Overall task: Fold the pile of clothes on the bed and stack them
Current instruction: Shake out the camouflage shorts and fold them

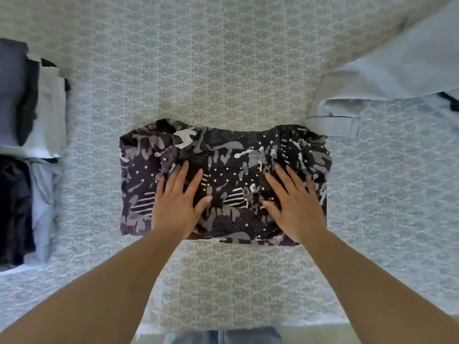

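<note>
A folded garment [223,180] lies at the centre of the frame on the bed [223,58], with the person's left hand [177,207] and right hand [295,207] resting flat on top of it, side by side. At the left edge sit two stacks of folded clothes [32,100], one above the other in the frame. An unfolded garment [387,78] sprawls across the upper right, its edge just beside the folded piece.
</note>
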